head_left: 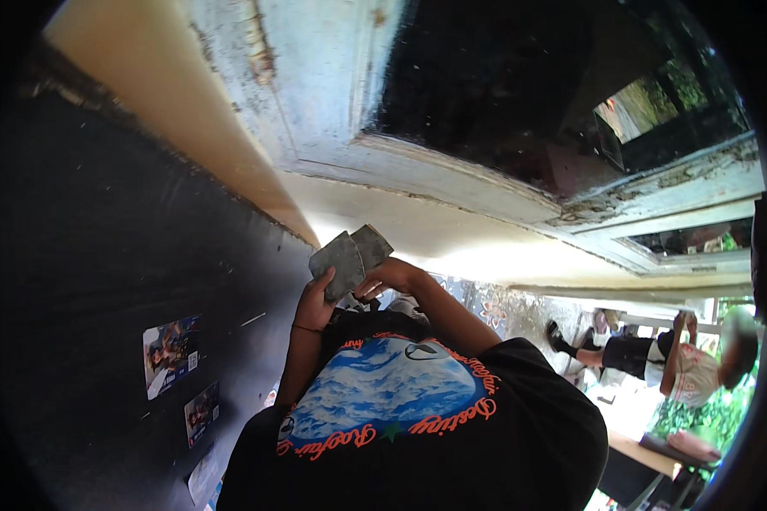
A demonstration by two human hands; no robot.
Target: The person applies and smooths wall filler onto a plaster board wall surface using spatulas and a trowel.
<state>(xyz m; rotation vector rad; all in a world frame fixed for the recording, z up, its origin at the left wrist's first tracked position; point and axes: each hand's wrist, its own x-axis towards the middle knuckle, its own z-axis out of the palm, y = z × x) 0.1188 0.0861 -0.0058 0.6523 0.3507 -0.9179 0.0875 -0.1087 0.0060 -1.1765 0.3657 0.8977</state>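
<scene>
In front of my chest is a dark grey, matt sheet [337, 265], stiff and rough-looking like sandpaper, with a pale line along one edge. My left hand [317, 300] is closed on its lower left part, the thumb lying across the face. Behind it and to the right shows a second grey piece [372, 245]; whether the two are one folded sheet I cannot tell. My right hand [388, 278] is at the lower right edge of the grey pieces with its fingers curled inward. What those fingers grip is partly hidden.
A window frame [460, 166] with worn, peeling white paint and dark glass stands ahead. On the left is a dark wall panel [102, 247] bearing small posters [172, 356]. Off to the right another person [694, 366] in a light shirt is near a table [635, 451].
</scene>
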